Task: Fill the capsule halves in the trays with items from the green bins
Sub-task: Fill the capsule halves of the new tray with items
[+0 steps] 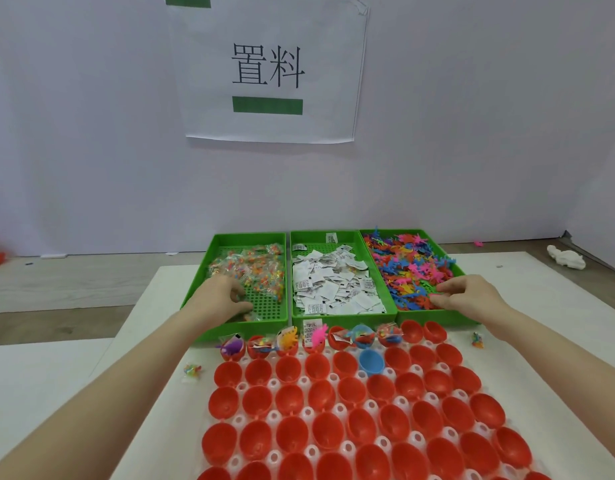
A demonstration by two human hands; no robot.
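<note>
White sheet [269,69] reads 置料 | hands [223,299] in green bins [340,318]

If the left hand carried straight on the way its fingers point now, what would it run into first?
Most likely the heap of small clear packets of coloured bits in the left green bin. The left hand is already inside that bin, fingers aimed up and right at the heap. Depth is hard to judge; it may already touch a packet.
</note>
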